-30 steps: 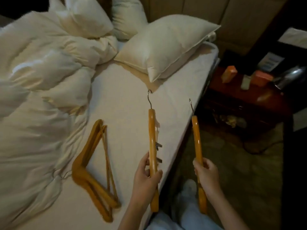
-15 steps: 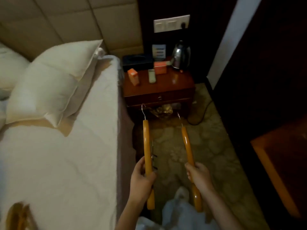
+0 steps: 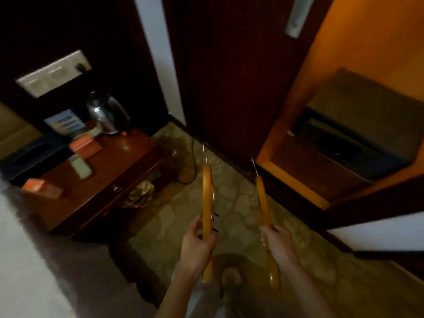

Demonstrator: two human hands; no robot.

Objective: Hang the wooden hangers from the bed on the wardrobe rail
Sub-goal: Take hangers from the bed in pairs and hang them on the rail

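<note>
Two wooden hangers in hand, none hung yet. Left hand (image 3: 197, 245) is wrapped tight round the left hanger (image 3: 206, 198); right hand (image 3: 278, 243) is clenched on the right hanger (image 3: 263, 203). Both are held edge-on over the carpet, hooks forward. Open wardrobe (image 3: 344, 138) is ahead-right; rail isn't visible. Carry phase, judged roughly mid-trip; hooking remains.

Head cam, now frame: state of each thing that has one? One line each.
left hand: closed on left hanger
right hand: closed on right hanger
left hanger: held, hook forward, not hung
right hanger: held, hook forward, not hung
wardrobe: open, lit inside; rail not in view
kettle: upright on nightstand
nightstand: drawer shut
remote: lying flat on nightstand
</note>
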